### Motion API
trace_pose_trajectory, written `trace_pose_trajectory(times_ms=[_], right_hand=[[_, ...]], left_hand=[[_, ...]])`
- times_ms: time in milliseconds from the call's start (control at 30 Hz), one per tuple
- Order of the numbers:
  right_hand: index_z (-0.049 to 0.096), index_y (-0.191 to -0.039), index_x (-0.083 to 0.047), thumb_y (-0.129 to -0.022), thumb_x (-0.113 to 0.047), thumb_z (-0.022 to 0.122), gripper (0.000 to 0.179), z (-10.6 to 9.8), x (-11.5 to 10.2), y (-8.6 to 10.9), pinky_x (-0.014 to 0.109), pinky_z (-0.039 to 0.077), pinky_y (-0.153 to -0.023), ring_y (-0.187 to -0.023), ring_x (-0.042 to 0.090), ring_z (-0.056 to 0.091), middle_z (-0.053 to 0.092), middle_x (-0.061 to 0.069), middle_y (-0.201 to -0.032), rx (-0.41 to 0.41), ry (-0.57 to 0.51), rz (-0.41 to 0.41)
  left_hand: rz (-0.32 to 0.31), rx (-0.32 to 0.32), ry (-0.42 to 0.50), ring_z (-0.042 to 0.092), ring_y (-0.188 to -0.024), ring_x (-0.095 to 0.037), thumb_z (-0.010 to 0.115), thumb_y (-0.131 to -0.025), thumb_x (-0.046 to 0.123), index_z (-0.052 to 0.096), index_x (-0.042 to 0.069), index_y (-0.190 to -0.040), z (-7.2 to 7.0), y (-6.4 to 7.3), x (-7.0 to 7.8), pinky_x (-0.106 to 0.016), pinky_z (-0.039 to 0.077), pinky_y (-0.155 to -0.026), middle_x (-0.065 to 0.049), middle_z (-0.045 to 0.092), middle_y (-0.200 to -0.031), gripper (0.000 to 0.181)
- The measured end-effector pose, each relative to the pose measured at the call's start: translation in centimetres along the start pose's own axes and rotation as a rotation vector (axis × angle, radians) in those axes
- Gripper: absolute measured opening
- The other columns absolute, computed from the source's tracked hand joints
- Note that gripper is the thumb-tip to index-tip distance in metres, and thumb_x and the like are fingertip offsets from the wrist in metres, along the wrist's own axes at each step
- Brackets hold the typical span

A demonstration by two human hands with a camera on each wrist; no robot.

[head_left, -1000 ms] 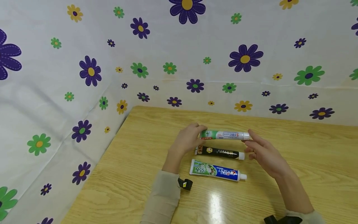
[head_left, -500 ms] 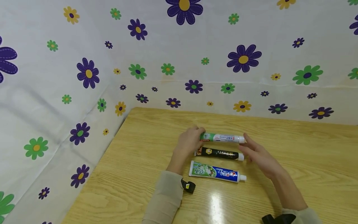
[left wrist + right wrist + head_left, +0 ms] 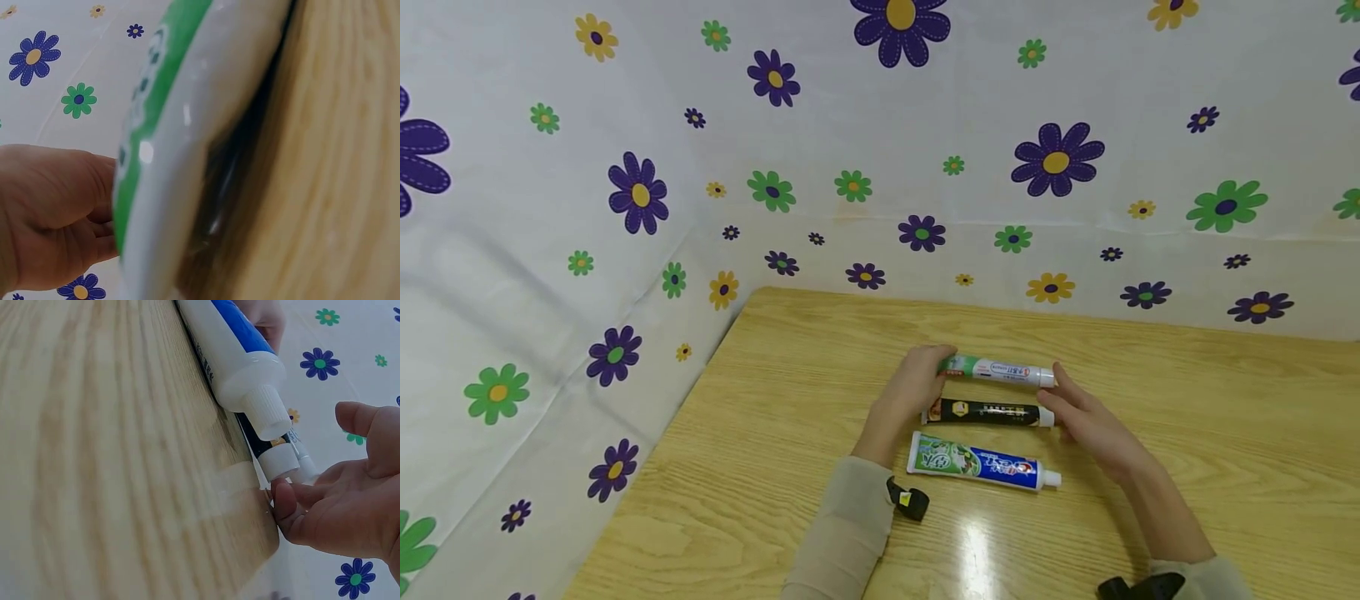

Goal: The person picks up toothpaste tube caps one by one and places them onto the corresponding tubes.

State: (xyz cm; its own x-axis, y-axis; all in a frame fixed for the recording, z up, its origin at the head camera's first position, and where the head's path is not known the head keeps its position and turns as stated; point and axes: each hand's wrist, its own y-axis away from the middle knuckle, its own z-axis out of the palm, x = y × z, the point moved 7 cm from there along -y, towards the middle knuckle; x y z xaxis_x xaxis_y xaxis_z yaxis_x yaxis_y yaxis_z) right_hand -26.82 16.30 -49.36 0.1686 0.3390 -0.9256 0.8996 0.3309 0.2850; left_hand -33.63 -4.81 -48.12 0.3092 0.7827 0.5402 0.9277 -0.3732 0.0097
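Observation:
Three toothpaste tubes lie roughly parallel on the wooden table. My left hand (image 3: 912,385) grips the tail end of the farthest, a white and green toothpaste tube (image 3: 1000,371). By its white cap is my right hand (image 3: 1097,429), thumb and fingers apart; whether a fingertip touches the cap I cannot tell. The black toothpaste tube (image 3: 992,412) lies in the middle. Nearest is the blue and green toothpaste tube (image 3: 977,461); in the left wrist view its green end (image 3: 169,125) hides my left fingertips. The right wrist view has my right fingers (image 3: 290,509) low beside the black tube's cap (image 3: 278,461).
The table (image 3: 760,400) has a left edge and a back edge against a flower-printed cloth (image 3: 820,108). Wrist camera straps (image 3: 908,500) sit at both cuffs. All the caps point right.
The white and green tube has come down slightly nearer the black one, its cap end shifting left. My right hand has moved left and a little toward me. My left hand keeps its grip.

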Motion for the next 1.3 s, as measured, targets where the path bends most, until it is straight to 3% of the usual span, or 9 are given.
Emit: trace_pose_trajectory(times_ms=[167, 233, 400, 600, 833, 967, 1067, 1200, 1300], right_hand=[[-0.009, -0.158, -0.013, -0.106, -0.046, 0.04, 0.079, 0.1, -0.1, -0.2, 0.027, 0.04, -0.075, -0.093, 0.023, 0.037, 0.028, 0.026, -0.148, 0.0, -0.004, -0.01], [-0.01, -0.158, -0.012, -0.106, -0.047, 0.038, 0.079, 0.1, -0.2, -0.3, 0.036, 0.044, -0.093, -0.114, 0.032, 0.043, 0.02, 0.026, -0.155, -0.003, 0.013, -0.017], [-0.011, -0.157, -0.009, -0.107, -0.05, 0.029, 0.076, 0.2, -0.5, -0.6, 0.062, 0.002, -0.117, -0.148, 0.042, -0.012, -0.014, 0.016, -0.163, -0.024, 0.076, -0.035], [-0.011, -0.157, -0.008, -0.107, -0.051, 0.019, 0.072, 0.1, -0.4, -1.0, 0.061, 0.0, -0.117, -0.148, 0.041, -0.011, -0.014, 0.014, -0.163, -0.041, 0.109, -0.035], [-0.009, -0.157, -0.006, -0.109, -0.043, 0.027, 0.07, -0.3, -0.3, -1.2, 0.06, 0.0, -0.117, -0.149, 0.039, -0.013, -0.014, 0.015, -0.163, -0.036, 0.121, -0.06], [-0.006, -0.158, -0.007, -0.109, -0.032, 0.034, 0.068, -0.4, 0.2, -1.4, 0.041, 0.043, -0.102, -0.129, 0.042, 0.041, -0.006, 0.02, -0.164, -0.024, 0.151, -0.063], [-0.004, -0.158, -0.008, -0.108, -0.026, 0.039, 0.068, -0.4, 0.3, -1.5, 0.03, 0.043, -0.069, -0.085, 0.034, 0.048, -0.002, 0.022, -0.164, -0.012, 0.172, -0.064], [-0.004, -0.158, -0.006, -0.107, -0.023, 0.04, 0.069, -0.5, 0.1, -1.5, 0.05, 0.039, -0.107, -0.127, 0.042, 0.042, -0.004, 0.022, -0.164, 0.0, 0.196, -0.087], [-0.003, -0.158, -0.006, -0.107, -0.025, 0.041, 0.071, -0.6, 0.1, -1.5, 0.052, 0.04, -0.104, -0.116, 0.043, 0.05, -0.004, 0.022, -0.163, 0.005, 0.223, -0.077]], left_hand=[[0.0, -0.012, 0.062, 0.054, -0.129, -0.027, 0.056, -0.097, -0.003, 0.053, 0.004, -0.142, -0.3, 0.2, 0.1, -0.039, 0.044, -0.107, -0.014, 0.057, -0.14, 0.046], [-0.004, -0.018, 0.067, 0.054, -0.129, -0.026, 0.055, -0.097, -0.002, 0.053, 0.004, -0.142, -0.4, 0.3, 0.1, -0.039, 0.044, -0.107, -0.014, 0.057, -0.14, 0.045], [-0.032, -0.062, 0.039, 0.049, -0.134, -0.029, 0.052, -0.1, 0.001, 0.047, 0.003, -0.146, -0.3, 0.6, 0.4, -0.04, 0.041, -0.11, -0.016, 0.052, -0.144, 0.047], [-0.038, -0.12, 0.033, 0.037, -0.141, -0.039, 0.045, -0.103, 0.004, 0.042, 0.002, -0.149, 0.0, 0.9, 0.8, -0.046, 0.04, -0.11, -0.024, 0.046, -0.147, 0.046], [-0.032, -0.239, 0.165, 0.053, -0.123, -0.045, 0.055, -0.102, 0.034, 0.027, 0.012, -0.158, 0.6, 1.6, -0.3, -0.051, 0.042, -0.106, -0.026, 0.023, -0.159, 0.066], [-0.017, -0.319, 0.112, 0.007, -0.151, -0.039, 0.072, -0.091, 0.038, 0.021, 0.022, -0.16, 0.8, 2.0, -1.0, -0.059, 0.021, -0.116, -0.022, 0.007, -0.164, 0.087], [-0.02, -0.334, 0.121, 0.002, -0.152, -0.037, 0.076, -0.088, 0.031, 0.021, 0.024, -0.16, 0.8, 2.1, -1.2, -0.06, 0.019, -0.117, -0.019, 0.005, -0.165, 0.091], [-0.012, -0.314, 0.12, 0.006, -0.151, -0.039, 0.074, -0.09, 0.025, 0.025, 0.023, -0.159, 0.4, 2.0, -1.1, -0.061, 0.021, -0.116, -0.019, 0.007, -0.165, 0.084], [-0.016, -0.312, 0.109, 0.007, -0.151, -0.04, 0.073, -0.091, 0.023, 0.027, 0.024, -0.158, 0.4, 1.9, -1.0, -0.061, 0.022, -0.115, -0.018, 0.007, -0.165, 0.081]])
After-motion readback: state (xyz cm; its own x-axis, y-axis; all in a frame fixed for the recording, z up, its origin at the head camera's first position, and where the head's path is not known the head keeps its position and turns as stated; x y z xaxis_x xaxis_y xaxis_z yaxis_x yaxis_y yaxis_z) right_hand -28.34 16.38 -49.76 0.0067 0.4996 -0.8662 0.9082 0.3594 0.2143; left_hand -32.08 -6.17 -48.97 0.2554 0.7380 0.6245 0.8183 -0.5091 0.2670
